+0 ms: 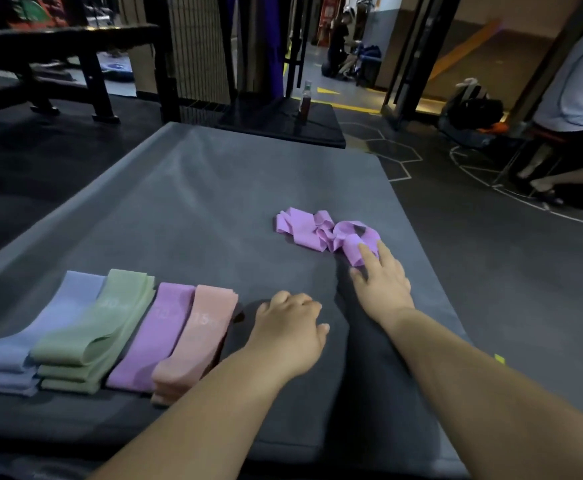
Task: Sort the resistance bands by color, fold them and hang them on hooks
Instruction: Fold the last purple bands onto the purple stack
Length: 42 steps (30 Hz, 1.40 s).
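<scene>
Four folded stacks of resistance bands lie in a row at the near left of a grey mat [196, 188]: blue [37, 337], green [99, 330], purple [158, 337] and pink [196, 341]. A crumpled purple band [317, 228] lies loose at the mat's right. My right hand [381, 278] reaches onto its near end, fingers straight and touching it. My left hand [291, 330] hovers beside the pink stack with fingers loosely curled, holding nothing.
A bottle [306, 102] stands on a black platform [283, 123] beyond the mat. A wire-mesh rack [196, 46] and a bench [58, 57] are at the back. A seated person [574, 109] is at the far right, with bags [473, 116] on the floor.
</scene>
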Motion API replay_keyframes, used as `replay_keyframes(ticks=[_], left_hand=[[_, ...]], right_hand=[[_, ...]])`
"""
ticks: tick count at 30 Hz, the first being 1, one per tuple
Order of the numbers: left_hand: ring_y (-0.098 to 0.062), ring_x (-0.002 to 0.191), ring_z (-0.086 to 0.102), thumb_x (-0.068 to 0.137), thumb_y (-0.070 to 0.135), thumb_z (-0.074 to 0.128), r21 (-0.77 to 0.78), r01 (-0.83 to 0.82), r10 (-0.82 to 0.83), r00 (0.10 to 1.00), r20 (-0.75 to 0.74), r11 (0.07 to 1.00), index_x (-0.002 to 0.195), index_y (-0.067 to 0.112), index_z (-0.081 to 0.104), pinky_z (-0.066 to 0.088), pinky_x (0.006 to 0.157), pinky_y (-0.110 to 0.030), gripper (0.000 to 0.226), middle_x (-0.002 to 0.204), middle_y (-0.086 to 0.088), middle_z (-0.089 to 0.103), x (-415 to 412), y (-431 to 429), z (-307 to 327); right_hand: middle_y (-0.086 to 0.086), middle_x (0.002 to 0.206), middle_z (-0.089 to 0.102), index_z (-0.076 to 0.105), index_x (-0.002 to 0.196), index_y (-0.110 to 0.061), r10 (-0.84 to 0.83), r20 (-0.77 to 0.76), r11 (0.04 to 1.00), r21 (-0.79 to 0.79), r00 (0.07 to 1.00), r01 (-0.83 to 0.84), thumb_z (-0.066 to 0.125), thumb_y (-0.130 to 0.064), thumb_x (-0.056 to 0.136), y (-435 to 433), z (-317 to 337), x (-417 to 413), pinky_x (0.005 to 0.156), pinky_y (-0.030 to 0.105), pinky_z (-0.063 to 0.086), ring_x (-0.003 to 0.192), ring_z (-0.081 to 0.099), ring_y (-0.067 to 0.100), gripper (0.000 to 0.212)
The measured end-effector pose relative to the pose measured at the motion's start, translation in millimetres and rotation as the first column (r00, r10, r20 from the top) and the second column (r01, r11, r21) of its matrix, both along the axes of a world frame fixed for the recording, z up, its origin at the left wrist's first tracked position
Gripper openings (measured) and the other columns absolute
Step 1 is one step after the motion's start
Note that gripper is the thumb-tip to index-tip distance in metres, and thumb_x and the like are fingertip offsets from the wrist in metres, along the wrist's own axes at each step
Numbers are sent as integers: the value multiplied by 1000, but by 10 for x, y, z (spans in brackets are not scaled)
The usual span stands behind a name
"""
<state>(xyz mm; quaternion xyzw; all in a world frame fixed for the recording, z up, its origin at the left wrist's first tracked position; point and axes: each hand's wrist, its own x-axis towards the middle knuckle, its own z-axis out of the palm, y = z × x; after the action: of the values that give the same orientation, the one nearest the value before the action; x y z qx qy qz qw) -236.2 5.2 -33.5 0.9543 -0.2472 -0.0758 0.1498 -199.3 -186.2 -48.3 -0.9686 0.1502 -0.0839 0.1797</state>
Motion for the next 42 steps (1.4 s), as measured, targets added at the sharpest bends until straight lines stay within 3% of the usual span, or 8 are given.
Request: replay_keyframes(ticks=[3, 7, 13, 19, 27, 30, 34, 42], left_hand=[[-20, 134, 29, 100, 44, 37, -36, -20, 20, 1000, -12, 999, 142, 25, 42, 27, 107, -37, 46, 148, 10, 37, 65, -89, -34], [-19, 135, 28, 100, 48, 37, -86, -41, 35, 997, -71, 995, 142, 28, 42, 27, 109, -36, 47, 148, 12, 37, 123, -121, -36], [-14, 136, 35, 97, 49, 46, -323, -165, 72, 957, -280, 932, 142, 30, 44, 30, 111, -29, 49, 145, 9, 45, 94, -104, 23], [-14, 119, 56, 95, 52, 47, -540, -387, 38, 836, -547, 747, 143, 27, 40, 42, 104, -29, 55, 133, 6, 57, -129, -129, 121], [-25, 96, 68, 97, 34, 52, -611, -559, -8, 734, -679, 561, 95, 26, 67, 57, 89, -45, 17, 103, -3, 70, -449, -76, 156], [-24, 79, 65, 97, 19, 49, -592, -573, 64, 747, -662, 566, 79, 22, 63, 57, 83, -40, 23, 86, -5, 69, -475, 9, 176], [-16, 66, 56, 96, 20, 52, -556, -586, 107, 739, -665, 589, 94, 20, 62, 53, 66, -29, 10, 80, -1, 63, -476, 129, 213], [-21, 68, 53, 83, 23, 53, -403, -457, 110, 758, -642, 793, 100, 17, 64, 43, 69, -33, 21, 70, 14, 65, -569, 335, 242]], right_hand=[[-2, 150, 38, 35, 146, -29, -9, -16, 1000, 1, 1000, 9, 49, -35, 98, -66, 13, 127, 107, 46, 30, 133, 35, 27, 51], [3, 85, 64, 67, 92, -21, -89, 95, 989, 123, 991, 78, 57, -21, 90, -133, -12, 233, 80, 39, 50, 90, 57, 35, 11], [-2, 100, 71, 75, 103, -20, -27, 111, 956, 294, 993, -7, 62, -22, 93, -89, 77, -36, 79, 23, 40, 96, 63, 20, 16], [-4, 85, 73, 63, 71, -40, 86, 71, 912, 395, 994, -107, 67, -21, 90, 104, 275, -655, 82, 32, 52, 85, 66, 20, 27], [-12, 88, 76, 76, 94, -35, 243, 52, 839, 489, 969, -237, 64, -12, 87, 446, 289, -1318, 87, 28, 54, 87, 70, 6, 27], [-13, 86, 74, 72, 91, -39, 120, 119, 848, 503, 986, -164, 61, -6, 84, 358, 365, -1413, 86, 24, 53, 85, 69, 4, 35], [-16, 92, 68, 66, 93, -35, -74, 146, 825, 564, 987, -21, 60, -16, 92, 93, 459, -1365, 80, 19, 44, 92, 64, 8, 20], [-4, 119, 65, 63, 121, -23, 59, -33, 870, 491, 998, -35, 59, -40, 94, 155, 343, -975, 93, 26, 43, 111, 60, 15, 32]])
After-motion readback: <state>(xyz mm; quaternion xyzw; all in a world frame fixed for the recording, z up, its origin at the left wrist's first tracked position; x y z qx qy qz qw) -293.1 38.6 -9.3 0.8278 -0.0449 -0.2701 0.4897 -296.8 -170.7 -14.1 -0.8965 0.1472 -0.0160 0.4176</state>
